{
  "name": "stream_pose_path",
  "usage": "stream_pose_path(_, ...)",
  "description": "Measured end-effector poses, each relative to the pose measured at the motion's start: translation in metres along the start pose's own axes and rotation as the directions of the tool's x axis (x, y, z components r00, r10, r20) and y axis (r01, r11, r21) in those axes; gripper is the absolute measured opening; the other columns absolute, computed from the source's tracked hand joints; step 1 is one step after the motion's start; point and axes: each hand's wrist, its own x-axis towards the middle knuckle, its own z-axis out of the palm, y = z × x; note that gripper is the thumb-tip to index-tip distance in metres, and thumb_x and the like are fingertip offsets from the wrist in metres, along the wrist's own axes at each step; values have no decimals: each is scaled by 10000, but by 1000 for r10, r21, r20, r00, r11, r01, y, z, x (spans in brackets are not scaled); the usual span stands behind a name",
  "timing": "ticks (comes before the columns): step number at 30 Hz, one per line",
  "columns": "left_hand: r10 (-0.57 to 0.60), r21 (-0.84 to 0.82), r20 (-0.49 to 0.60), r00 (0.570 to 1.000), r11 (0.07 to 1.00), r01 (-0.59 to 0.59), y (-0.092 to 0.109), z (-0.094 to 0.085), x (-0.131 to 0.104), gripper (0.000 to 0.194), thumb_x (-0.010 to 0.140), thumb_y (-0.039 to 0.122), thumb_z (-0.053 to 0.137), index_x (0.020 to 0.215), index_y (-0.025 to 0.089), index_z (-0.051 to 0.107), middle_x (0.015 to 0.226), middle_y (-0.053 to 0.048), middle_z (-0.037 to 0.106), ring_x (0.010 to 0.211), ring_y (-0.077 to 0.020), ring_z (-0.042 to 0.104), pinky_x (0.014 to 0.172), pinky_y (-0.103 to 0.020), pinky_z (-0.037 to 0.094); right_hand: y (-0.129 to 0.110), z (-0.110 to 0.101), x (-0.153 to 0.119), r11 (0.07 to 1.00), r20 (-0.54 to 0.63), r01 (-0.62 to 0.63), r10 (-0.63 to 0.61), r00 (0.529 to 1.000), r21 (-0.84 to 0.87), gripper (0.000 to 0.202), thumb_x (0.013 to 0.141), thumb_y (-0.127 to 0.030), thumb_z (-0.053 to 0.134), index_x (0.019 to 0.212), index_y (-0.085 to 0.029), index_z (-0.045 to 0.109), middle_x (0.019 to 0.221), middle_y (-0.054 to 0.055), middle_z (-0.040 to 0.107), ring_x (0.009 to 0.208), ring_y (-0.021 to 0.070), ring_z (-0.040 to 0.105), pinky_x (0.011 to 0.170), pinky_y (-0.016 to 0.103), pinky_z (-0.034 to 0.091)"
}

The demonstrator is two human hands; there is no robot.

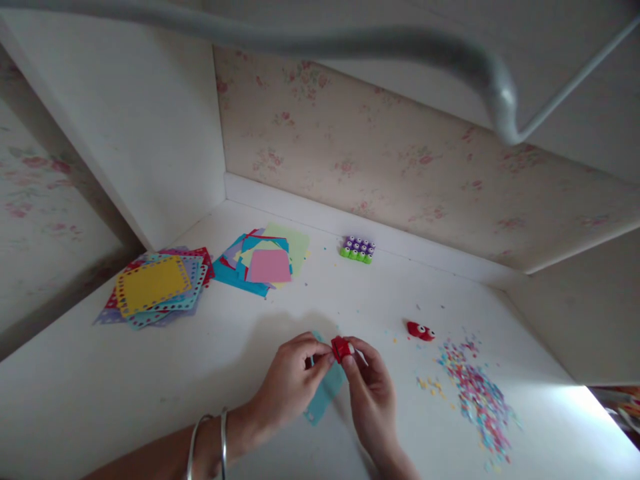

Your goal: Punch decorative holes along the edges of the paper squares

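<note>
ok, right hand (370,393) clamped on small red piece (342,349), over the blue card (326,395) mid-desk; left hand (293,375) fingertips together, pinching its left edge. best done with right grip firm, left making small moves, tips clear of any closing gap. white desk (175,373) open to the left; confetti (480,393) crowds the right, back ledge (400,230) well apart.

The left forearm (155,452) slants in from the lower left, its hand (293,377) pinching with thumb and forefinger. The right hand (371,400) rises from the bottom edge, thumb and forefinger gripping, the other fingers curled, both hands' fingertips close together.
</note>
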Motion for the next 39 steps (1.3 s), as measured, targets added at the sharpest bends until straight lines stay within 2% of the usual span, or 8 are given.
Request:
stream_pose_path(5, -53, -86, -36, 998, 995, 50, 0, 4, 0, 194, 889, 248, 587, 767, 184, 723, 721, -8, 574, 680, -155, 549, 617, -248, 393, -6, 4, -1, 993, 17, 85, -84, 996, -79, 209, 868, -350, 697, 1053, -253, 680, 1079, 68, 710, 1006, 216, 671, 854, 344, 550)
stream_pose_path(11, -84, -132, -24, 996, 988, 80, 3, 5, -1, 215, 898, 280, 569, 754, 172, 686, 715, 4, 534, 666, -145, 509, 609, -248, 378, -8, 8, -2, 991, 0, 120, -120, 993, -64, 179, 857, -330, 709, 1009, -247, 667, 1021, 60, 702, 946, 205, 678, 783, 322, 567)
stream_pose_path(22, -64, -176, -18, 998, 983, 59, -4, 12, -2, 217, 944, 325, 518, 823, 172, 612, 774, 2, 512, 688, -141, 483, 623, -247, 378, -8, 8, -2, 995, 19, 102, -101, 995, -23, 160, 879, -320, 688, 1027, -269, 654, 1032, 41, 703, 966, 189, 680, 830, 319, 566)
stream_pose_path(27, -62, -158, -14, 998, 986, 59, -3, 12, -4, 223, 960, 325, 496, 829, 175, 596, 774, 4, 502, 688, -141, 471, 622, -253, 370, -5, 7, -1, 1000, 18, 24, -24, 1000, 14, 215, 877, -347, 693, 1070, -266, 646, 1057, 52, 718, 972, 195, 684, 858, 340, 559)
stream_pose_path(31, -60, -148, 10, 998, 987, 61, 1, 10, -6, 233, 974, 339, 487, 854, 173, 598, 788, 0, 516, 701, -142, 480, 628, -256, 377, -6, 7, 2, 984, 34, -83, 79, 996, 159, 222, 874, -370, 698, 1061, -259, 652, 1034, 43, 721, 965, 178, 679, 893, 327, 541)
stream_pose_path(35, -7, -81, -4, 1000, 997, 7, -1, 7, -7, 244, 993, 344, 461, 877, 179, 599, 805, -7, 534, 712, -143, 496, 644, -258, 399, -12, 7, 7, 887, 74, -251, 242, 967, 387, 217, 848, -382, 728, 1017, -253, 686, 990, 19, 720, 923, 138, 685, 839, 248, 557)
stream_pose_path(39, 119, 45, -29, 992, 992, -118, -7, 3, -5, 182, 960, 330, 540, 1069, 193, 591, 981, -41, 569, 780, -152, 543, 703, -277, 460, -18, 6, 9, 785, 135, -386, 370, 919, 485, 226, 826, -366, 756, 993, -224, 701, 965, 23, 720, 863, 119, 689, 767, 196, 564)
